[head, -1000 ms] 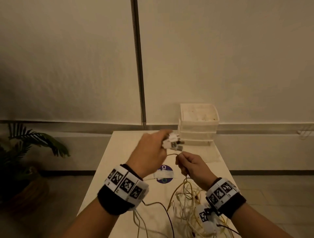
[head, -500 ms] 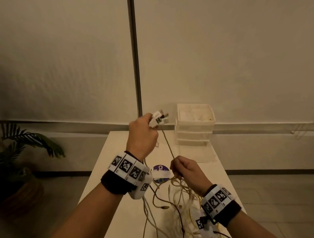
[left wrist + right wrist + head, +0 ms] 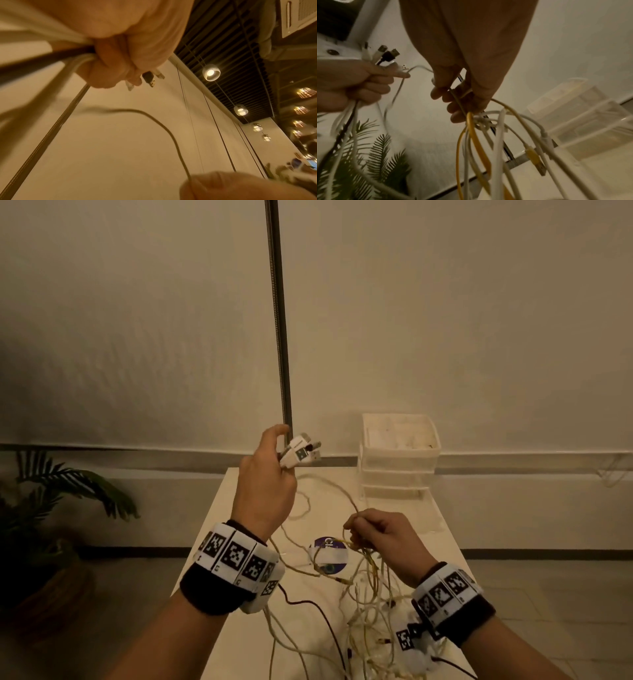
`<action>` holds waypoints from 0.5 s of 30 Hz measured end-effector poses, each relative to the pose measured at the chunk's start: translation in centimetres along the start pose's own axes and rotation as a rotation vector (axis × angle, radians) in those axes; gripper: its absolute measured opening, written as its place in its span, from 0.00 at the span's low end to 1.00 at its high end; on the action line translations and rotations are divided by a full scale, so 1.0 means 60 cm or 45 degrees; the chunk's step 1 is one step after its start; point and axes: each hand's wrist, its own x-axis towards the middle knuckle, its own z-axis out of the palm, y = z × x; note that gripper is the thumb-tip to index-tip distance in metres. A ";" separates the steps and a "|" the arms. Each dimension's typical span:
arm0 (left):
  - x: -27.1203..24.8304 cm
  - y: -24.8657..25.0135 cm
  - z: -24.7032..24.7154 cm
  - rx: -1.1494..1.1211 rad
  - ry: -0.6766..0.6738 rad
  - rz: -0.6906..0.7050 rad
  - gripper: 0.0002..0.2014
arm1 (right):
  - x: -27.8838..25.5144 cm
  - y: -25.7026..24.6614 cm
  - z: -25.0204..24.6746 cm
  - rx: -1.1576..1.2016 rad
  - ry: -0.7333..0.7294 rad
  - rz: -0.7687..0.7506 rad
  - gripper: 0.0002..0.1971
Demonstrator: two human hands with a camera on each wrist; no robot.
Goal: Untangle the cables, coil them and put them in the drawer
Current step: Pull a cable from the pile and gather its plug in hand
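White and yellow cables (image 3: 368, 604) hang knotted below the right hand (image 3: 383, 539), whose curled fingers pinch one strand; the left hand (image 3: 265, 487) is raised and fisted round several plug ends (image 3: 301, 451). Nothing looks coiled yet, so untangling is barely begun. Beyond both hands, the drawer unit (image 3: 399, 457) stands on the pale table (image 3: 239, 529), against a plain wall.

2 hands (image 3: 265, 491), 2 marker wristbands (image 3: 236, 559), 1 tangle of cables (image 3: 370, 594) w/ too many strands to count (white, yellow, 1 dark), approx 4 USB plugs (image 3: 301, 451) bunched together, 1 drawer unit (image 3: 399, 455) w/ 3 tiers, 1 table (image 3: 239, 542), 1 plant (image 3: 61, 491), 1 round sticker (image 3: 329, 556)
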 end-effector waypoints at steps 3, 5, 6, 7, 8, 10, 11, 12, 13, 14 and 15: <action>-0.019 -0.007 0.015 0.027 -0.122 0.021 0.26 | 0.005 -0.019 -0.009 -0.050 0.077 -0.047 0.08; -0.022 -0.007 0.023 0.020 -0.156 0.028 0.20 | 0.010 -0.025 -0.009 -0.282 0.074 -0.098 0.05; -0.021 -0.006 0.027 0.039 -0.174 0.029 0.17 | 0.013 -0.027 -0.007 -0.412 0.060 -0.104 0.04; -0.022 -0.005 0.029 0.061 -0.213 0.030 0.14 | 0.011 -0.027 -0.005 -0.450 0.071 -0.081 0.04; -0.022 -0.005 0.032 0.069 -0.254 0.031 0.13 | 0.009 -0.032 -0.004 -0.396 0.104 -0.061 0.04; -0.024 -0.009 0.036 0.057 -0.349 0.007 0.09 | 0.006 -0.048 -0.004 -0.246 0.141 -0.067 0.04; -0.024 -0.009 0.039 0.063 -0.403 -0.007 0.07 | 0.003 -0.059 -0.007 -0.197 0.128 -0.080 0.04; -0.025 -0.009 0.040 0.074 -0.453 -0.010 0.07 | 0.003 -0.068 -0.009 -0.186 0.102 -0.093 0.04; -0.026 -0.008 0.042 0.079 -0.508 -0.006 0.08 | 0.001 -0.076 -0.009 -0.205 0.086 -0.105 0.04; -0.029 -0.006 0.045 0.078 -0.559 0.002 0.08 | 0.000 -0.083 -0.009 -0.237 0.094 -0.120 0.04; -0.031 -0.003 0.047 0.070 -0.591 0.012 0.08 | 0.000 -0.089 -0.008 -0.253 0.118 -0.137 0.04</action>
